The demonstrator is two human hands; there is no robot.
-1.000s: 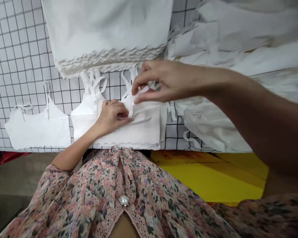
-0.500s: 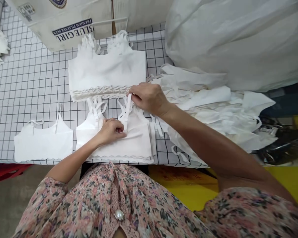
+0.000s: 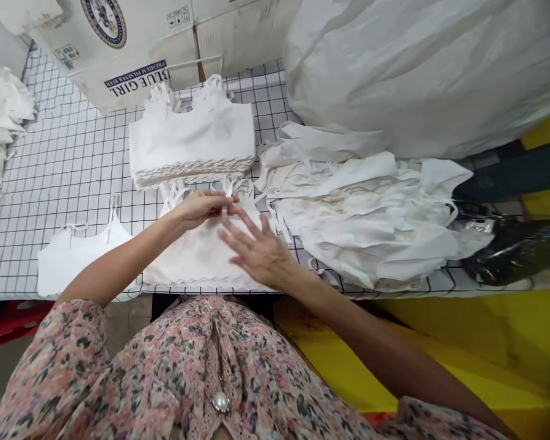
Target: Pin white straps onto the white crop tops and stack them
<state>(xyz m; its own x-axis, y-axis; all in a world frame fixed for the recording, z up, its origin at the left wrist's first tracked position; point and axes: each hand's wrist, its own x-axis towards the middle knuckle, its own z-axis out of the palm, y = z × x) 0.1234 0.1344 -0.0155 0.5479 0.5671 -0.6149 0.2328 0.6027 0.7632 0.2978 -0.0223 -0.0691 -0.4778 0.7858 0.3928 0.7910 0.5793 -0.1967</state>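
In front of me lies a small stack of white camisole tops (image 3: 187,260) with thin straps. My left hand (image 3: 204,206) is over its upper part, fingers pinched on a shoulder strap (image 3: 225,208). Just to the right and lower, my right hand (image 3: 262,250) hovers over the fabric with its fingers spread, holding nothing; its fingertips are close to the left hand's. Behind this stack sits a taller, neat stack of white tops (image 3: 192,137). One single white top (image 3: 80,253) lies flat at the left, partly covered by my left forearm.
A loose heap of white tops (image 3: 362,214) spreads to the right, with a large white plastic bag (image 3: 417,73) behind it. A carton (image 3: 142,43) stands at the back. More white garments (image 3: 4,116) lie far left. A black plastic package (image 3: 517,250) rests at the table's right.
My right hand has let go of the strap, come down towards me and opened. My left hand has moved up to the strap. The view has shifted slightly.
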